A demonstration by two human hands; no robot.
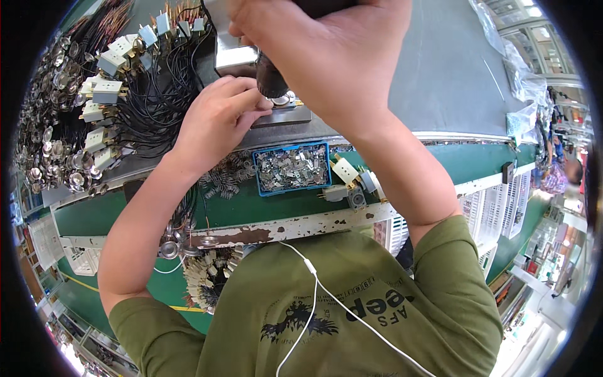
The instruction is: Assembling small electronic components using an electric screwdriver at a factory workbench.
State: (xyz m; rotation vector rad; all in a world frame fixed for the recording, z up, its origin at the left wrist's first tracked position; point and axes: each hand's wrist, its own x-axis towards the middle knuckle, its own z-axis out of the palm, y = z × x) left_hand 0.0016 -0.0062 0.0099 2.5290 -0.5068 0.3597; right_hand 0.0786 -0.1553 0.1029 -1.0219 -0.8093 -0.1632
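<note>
My left hand (pixel 217 116) is closed in a pinch at the edge of a small metal block (pixel 286 118). What sits between its fingertips is too small and covered to make out. Shiny round metal pieces (pixel 282 98) rest on the block beside those fingertips. Just above them a black cylindrical tool (pixel 272 76) points down, next to a silver metal housing (pixel 235 58). Nearer the top, my right hand (pixel 333 56) curls around the dark tool; most of its fingers are hidden behind the hand.
Plugs with black cables (pixel 110 91) and many metal discs (pixel 50 144) are heaped at left. A blue tray (pixel 292 191) of small metal parts stands nearer me, between springs (pixel 229 176) and several loose plugs (pixel 345 173). Plastic bags (pixel 521 81) lie far right.
</note>
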